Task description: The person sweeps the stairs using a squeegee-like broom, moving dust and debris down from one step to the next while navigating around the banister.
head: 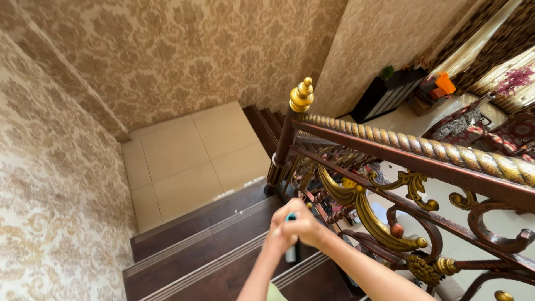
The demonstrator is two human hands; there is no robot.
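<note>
While both hands meet at six o'clock, the left hand (277,237) and right hand (304,227) are clenched together around a slim teal-tipped handle (291,252) over the dark stairs (223,234); it could knock the ornate railing (390,184) at three o'clock

The single head-worn camera looks steeply down a flight of dark brown wooden stairs (212,245) toward a beige tiled landing (189,161). It faces along the descent, with the ornate gold and brown metal railing (412,167) close at right and patterned beige wallpaper (50,184) close at left. The lower frame edge lies nearest the wearer.
</note>
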